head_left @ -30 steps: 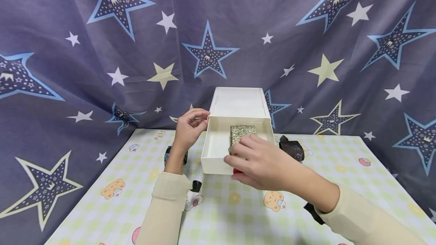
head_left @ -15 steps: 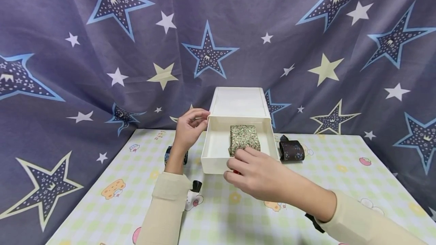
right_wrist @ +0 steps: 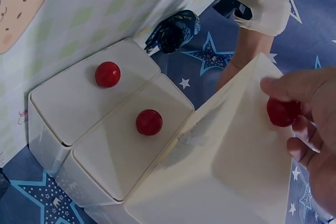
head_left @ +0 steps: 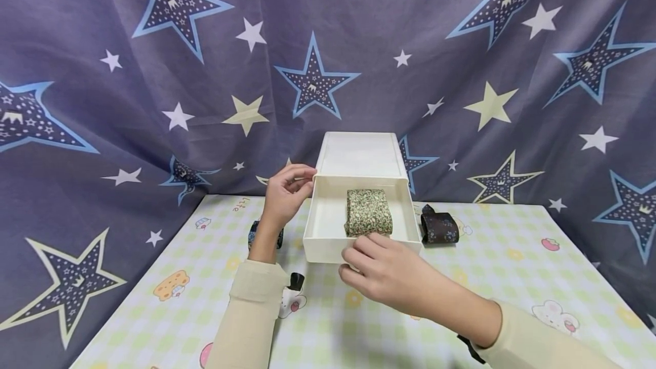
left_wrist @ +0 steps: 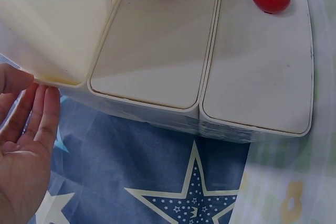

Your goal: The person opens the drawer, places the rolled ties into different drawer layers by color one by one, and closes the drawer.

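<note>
A star-printed blue cloth hangs behind a pastel checked worktop (head_left: 169,312). On it stands a white plastic drawer unit (head_left: 357,154) with its top drawer (head_left: 320,244) pulled out; a rolled green floral necktie (head_left: 368,213) lies inside. The right hand (head_left: 386,269) pinches the drawer's red round knob (right_wrist: 282,112) between curled fingers. The left hand (head_left: 284,192) rests straight fingers against the unit's side. Sliding it well likely means a straight, level push while bracing the unit. A dark rolled tie (head_left: 438,226) lies beside.
</note>
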Tool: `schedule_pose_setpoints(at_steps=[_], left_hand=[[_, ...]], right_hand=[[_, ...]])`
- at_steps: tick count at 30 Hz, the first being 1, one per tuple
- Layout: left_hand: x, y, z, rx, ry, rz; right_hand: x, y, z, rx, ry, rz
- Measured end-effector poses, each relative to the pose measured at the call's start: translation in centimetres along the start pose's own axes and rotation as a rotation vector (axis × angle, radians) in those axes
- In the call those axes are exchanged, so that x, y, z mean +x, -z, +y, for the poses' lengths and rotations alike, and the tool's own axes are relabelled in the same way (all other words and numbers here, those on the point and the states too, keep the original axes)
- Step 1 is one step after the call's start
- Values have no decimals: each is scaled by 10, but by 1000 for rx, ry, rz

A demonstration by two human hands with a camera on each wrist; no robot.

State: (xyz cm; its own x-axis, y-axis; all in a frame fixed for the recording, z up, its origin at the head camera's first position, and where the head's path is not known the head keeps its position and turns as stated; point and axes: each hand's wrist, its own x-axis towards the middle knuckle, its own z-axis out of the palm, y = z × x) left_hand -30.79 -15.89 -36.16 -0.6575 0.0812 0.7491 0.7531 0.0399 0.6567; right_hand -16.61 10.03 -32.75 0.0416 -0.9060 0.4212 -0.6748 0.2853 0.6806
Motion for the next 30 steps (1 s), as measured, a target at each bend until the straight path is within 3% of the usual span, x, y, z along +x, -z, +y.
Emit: schedule_pose_setpoints(at_steps=[30], left_hand=[[0, -1, 2, 9, 26, 15]], right_hand=[[4, -2, 2, 33, -56, 26]])
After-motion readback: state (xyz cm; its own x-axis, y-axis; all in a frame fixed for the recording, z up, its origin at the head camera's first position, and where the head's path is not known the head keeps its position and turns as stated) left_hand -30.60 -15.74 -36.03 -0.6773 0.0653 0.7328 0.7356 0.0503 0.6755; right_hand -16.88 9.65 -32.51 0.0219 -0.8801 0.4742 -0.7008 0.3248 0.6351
